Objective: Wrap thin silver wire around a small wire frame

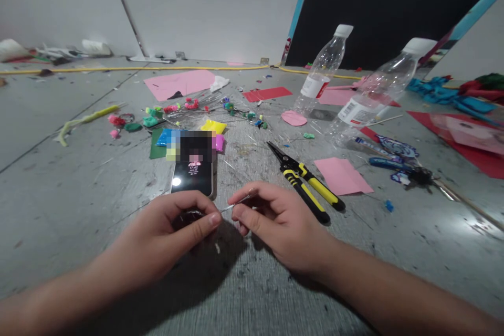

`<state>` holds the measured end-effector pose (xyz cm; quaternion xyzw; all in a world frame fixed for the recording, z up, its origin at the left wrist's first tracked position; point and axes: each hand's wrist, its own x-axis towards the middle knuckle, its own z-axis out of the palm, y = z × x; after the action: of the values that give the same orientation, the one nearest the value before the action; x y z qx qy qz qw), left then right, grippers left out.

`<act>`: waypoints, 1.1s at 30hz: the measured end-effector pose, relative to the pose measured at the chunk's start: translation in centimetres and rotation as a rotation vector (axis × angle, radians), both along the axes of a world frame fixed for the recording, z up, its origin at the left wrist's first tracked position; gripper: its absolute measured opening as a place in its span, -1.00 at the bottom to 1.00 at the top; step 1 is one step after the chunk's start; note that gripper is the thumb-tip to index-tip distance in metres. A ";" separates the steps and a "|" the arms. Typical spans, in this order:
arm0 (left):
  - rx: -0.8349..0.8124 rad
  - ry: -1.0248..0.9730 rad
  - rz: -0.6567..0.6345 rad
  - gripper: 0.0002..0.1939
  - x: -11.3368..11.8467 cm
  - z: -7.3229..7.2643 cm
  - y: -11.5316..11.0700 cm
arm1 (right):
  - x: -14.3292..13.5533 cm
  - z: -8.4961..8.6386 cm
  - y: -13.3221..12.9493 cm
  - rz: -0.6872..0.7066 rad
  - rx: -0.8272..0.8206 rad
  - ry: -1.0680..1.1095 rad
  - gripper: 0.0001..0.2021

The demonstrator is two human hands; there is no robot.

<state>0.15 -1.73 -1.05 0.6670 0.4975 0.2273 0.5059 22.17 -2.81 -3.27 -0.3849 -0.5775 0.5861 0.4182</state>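
Note:
A thin, shiny, wire-like strand (227, 209) stretches across the small gap between my two hands, low over the grey floor. My left hand (169, 236) pinches one end between thumb and fingers; some dark, glossy material shows inside its curl, too hidden to name. The other end is gripped by my right hand (279, 220), where a bit of the strand sticks out above the index finger. Just beyond my left hand lies a phone (192, 181) with its screen lit. Black-and-yellow pliers (303, 178) rest past my right hand, jaws pointing away to the left.
Two clear plastic bottles (315, 84) stand at the back right. Pink paper (342, 176) lies beside the pliers. Small coloured clay pieces (191, 104), a yellow packet (213, 126) and a blue packet (163, 138) are behind the phone. Wrappers (397, 147) lie at right.

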 end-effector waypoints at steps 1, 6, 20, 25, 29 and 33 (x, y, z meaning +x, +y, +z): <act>0.028 0.029 -0.002 -0.66 -0.1 -0.1 0.0 | 0.0 0.0 0.0 -0.002 0.002 -0.010 -0.86; 0.000 0.056 0.030 -0.65 -0.3 -0.6 0.1 | -0.1 0.2 0.0 -0.026 -0.052 0.030 -0.86; 0.214 0.095 0.038 -0.75 -0.2 -0.1 0.0 | -0.1 0.0 0.1 -0.049 -0.092 0.041 -0.83; 0.195 0.108 0.039 -0.74 -0.2 -0.3 -0.2 | -0.1 0.0 0.0 -0.027 -0.023 0.000 -0.85; 0.219 0.125 0.034 -0.74 -0.3 -0.8 -0.3 | 0.0 -0.3 -0.1 -0.038 -0.060 -0.048 -0.77; 0.141 0.113 0.011 -0.67 -0.5 -1.1 -0.5 | 0.0 -0.5 0.1 -0.063 -0.169 0.014 -0.71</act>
<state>-0.33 -2.22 -2.10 0.7101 0.5115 0.2266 0.4276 22.21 -2.68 -3.75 -0.4324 -0.5108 0.6220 0.4064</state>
